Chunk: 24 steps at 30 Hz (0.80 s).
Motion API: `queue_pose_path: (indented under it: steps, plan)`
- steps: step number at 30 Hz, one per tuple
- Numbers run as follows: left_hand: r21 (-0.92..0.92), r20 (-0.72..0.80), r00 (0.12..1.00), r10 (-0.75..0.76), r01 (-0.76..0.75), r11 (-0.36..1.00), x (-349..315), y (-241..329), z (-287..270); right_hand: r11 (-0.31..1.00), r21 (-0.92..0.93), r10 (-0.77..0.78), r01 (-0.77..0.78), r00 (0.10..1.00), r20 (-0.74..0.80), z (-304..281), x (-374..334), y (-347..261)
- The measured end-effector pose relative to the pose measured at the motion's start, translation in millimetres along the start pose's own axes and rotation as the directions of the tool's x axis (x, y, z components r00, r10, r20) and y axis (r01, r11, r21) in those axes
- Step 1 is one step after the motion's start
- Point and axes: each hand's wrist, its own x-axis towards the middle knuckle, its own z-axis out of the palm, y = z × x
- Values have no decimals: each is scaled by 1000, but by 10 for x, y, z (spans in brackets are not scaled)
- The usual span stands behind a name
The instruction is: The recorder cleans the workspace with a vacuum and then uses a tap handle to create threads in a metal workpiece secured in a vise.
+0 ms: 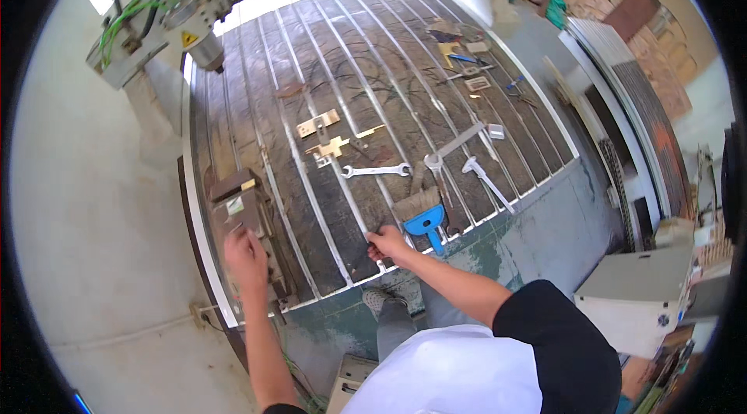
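Observation:
My left hand (246,253) is over the front left corner of the slotted machine bed (327,219), its fingers pinched together. Whatever they may hold is too small to make out. Just beyond it lies a brown metal block (237,204) with a pale patch on top. At the bed's front edge, my right hand (387,244) is curled closed beside a metal strip; its palm is hidden. A blue-handled brush (426,219) rests to its right. Farther in lies an open-ended wrench (377,170). Brass-coloured plates (318,124) sit beyond the wrench.
A caliper-like tool (489,183) and a long flat metal bar (459,140) lie right of the brush. Several small tools and scraps (465,57) are at the far right. A machine head (194,39) hangs at the upper left. Stacked sheets (638,110) stand beyond the right edge.

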Motion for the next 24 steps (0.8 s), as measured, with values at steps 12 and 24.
queue_pose_path:
  steps: [12, 24]
  plan:
    - [144, 424, 702, -572, 571, 808, -2900, 1011, 367, 624, -631, -652, 461, 752, -96, -1372, -91, -398]
    - [579, 259, 20, -966, 797, 172, -4029, 2764, 1427, 442, -777, -810, 448, 572, -132, -4755, 1724, -2230]
